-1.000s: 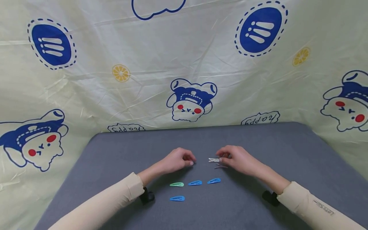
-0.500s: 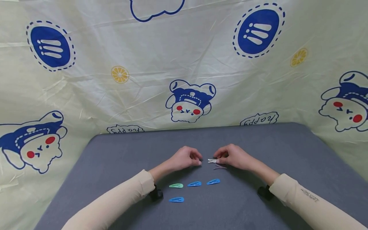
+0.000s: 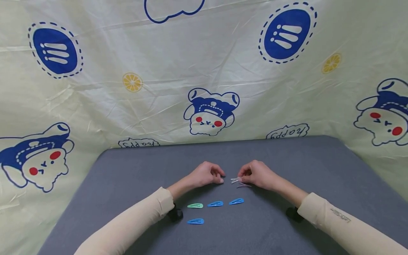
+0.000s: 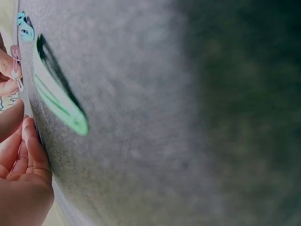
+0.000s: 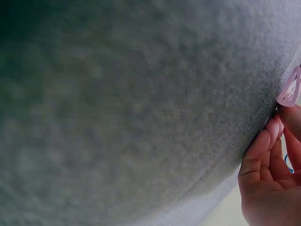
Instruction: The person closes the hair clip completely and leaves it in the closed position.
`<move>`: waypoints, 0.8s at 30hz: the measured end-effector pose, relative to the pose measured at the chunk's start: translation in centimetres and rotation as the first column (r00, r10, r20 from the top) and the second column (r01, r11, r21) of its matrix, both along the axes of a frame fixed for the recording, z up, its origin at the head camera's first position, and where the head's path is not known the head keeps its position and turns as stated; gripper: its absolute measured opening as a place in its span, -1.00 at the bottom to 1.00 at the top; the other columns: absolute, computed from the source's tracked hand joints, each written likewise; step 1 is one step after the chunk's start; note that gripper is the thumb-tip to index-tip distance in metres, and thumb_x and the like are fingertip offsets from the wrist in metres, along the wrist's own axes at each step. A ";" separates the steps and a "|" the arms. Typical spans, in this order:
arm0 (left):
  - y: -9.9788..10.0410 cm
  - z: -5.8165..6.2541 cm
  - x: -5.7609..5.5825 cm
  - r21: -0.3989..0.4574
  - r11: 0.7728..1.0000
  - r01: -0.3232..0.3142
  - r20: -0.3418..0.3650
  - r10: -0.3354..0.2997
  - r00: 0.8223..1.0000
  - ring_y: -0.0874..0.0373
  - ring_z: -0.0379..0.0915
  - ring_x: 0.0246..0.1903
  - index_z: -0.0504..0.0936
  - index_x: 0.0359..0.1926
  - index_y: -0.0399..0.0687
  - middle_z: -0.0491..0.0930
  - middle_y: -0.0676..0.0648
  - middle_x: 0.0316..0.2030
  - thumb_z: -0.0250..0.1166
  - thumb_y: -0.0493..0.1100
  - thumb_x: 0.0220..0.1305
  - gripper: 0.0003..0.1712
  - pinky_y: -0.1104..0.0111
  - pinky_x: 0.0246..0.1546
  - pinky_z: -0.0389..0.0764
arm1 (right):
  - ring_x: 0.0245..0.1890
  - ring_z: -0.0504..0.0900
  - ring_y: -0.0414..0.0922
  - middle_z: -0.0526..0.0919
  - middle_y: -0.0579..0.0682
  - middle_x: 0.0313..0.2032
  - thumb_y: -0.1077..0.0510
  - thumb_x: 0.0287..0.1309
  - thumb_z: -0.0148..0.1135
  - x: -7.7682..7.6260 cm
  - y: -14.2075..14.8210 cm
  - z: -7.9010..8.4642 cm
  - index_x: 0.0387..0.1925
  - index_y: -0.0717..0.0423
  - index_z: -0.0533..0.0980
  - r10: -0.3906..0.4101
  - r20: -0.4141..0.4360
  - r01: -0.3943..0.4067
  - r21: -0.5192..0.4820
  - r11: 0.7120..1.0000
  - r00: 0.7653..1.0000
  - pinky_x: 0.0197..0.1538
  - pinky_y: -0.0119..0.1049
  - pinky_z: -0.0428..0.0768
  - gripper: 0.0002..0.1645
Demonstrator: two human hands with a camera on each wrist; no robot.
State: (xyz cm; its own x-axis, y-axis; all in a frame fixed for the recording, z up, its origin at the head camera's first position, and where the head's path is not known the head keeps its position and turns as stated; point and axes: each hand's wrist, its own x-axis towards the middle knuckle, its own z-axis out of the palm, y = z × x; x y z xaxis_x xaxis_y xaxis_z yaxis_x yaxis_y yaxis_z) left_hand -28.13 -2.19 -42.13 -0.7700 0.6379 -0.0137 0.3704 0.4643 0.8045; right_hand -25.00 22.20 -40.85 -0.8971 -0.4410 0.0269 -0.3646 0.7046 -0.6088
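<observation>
In the head view my right hand (image 3: 259, 175) pinches the near end of a white snap hair clip (image 3: 234, 180) between thumb and fingertips. A pinkish-purple hair clip (image 3: 243, 185) lies just below those fingers; the right wrist view shows this pink clip (image 5: 288, 94) beside the thumb. My left hand (image 3: 205, 175) stays a little left of the white clip, fingers loosely bent, holding nothing. Its fingertips are at the cloth. Nearer to me lie a green hair clip (image 3: 195, 205) and two blue ones (image 3: 215, 204) in a row, with another blue hair clip (image 3: 196, 221) below.
A grey cloth-covered table (image 3: 143, 166) carries all the clips. Behind it hangs a pale curtain (image 3: 165, 106) printed with blue cartoon figures. Both forearms reach in from the near side, in cream sleeves, with dark wrist cameras under them.
My left hand has moved right, closer to the white hair clip. My right fingers have come together on that clip, which has tilted and shifted slightly. The other clips lie as before.
</observation>
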 end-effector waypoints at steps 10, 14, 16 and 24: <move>-0.7 0.4 0.6 0.010 0.999 0.034 0.021 -0.035 0.999 0.25 0.40 -0.45 0.70 -0.12 -0.20 0.57 0.04 -0.45 0.39 -0.27 0.23 -0.81 0.47 -0.43 0.42 | -0.41 0.49 -0.20 0.65 -0.21 -0.44 0.21 0.20 0.36 0.4 0.1 0.4 -0.41 -0.02 0.68 -0.012 -0.010 0.012 -0.010 1.000 1.000 -0.28 -0.25 0.46 -0.91; -1.0 0.7 0.8 0.009 1.000 0.027 0.034 -0.028 0.999 0.21 0.43 -0.42 0.70 -0.09 -0.18 0.59 0.04 -0.41 0.37 -0.27 0.25 -0.80 0.46 -0.41 0.45 | -0.38 0.51 -0.19 0.64 -0.21 -0.43 0.20 0.21 0.35 0.5 -0.1 0.6 -0.40 -0.04 0.67 -0.028 -0.026 0.028 -0.014 1.000 0.999 -0.24 -0.23 0.48 -0.91; -1.2 0.8 1.0 0.017 1.000 0.020 0.039 -0.021 0.999 0.18 0.44 -0.41 0.70 -0.08 -0.18 0.60 0.04 -0.39 0.36 -0.27 0.26 -0.79 0.44 -0.41 0.47 | -0.38 0.51 -0.19 0.64 -0.22 -0.42 0.19 0.21 0.35 0.6 -0.2 0.7 -0.39 -0.03 0.67 -0.033 -0.044 0.032 -0.021 0.999 0.998 -0.23 -0.23 0.49 -0.92; -2.2 1.4 1.4 0.054 0.998 -0.044 0.013 0.043 0.999 0.13 0.49 -0.35 0.69 -0.07 -0.20 0.63 0.04 -0.33 0.38 -0.29 0.23 -0.76 0.40 -0.40 0.52 | -0.38 0.51 -0.20 0.62 -0.21 -0.42 0.21 0.21 0.35 1.8 -1.2 1.3 -0.35 0.04 0.68 -0.055 -0.131 0.046 -0.072 0.996 0.990 -0.27 -0.28 0.51 -0.97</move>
State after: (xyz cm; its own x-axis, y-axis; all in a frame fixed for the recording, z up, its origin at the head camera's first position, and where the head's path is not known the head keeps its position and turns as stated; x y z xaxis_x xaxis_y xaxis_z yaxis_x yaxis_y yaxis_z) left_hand -26.74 -4.43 -40.76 -0.7969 0.6040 0.0109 0.3413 0.4352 0.8331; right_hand -23.24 21.02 -39.59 -0.9047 -0.3882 0.1755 -0.4102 0.6823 -0.6052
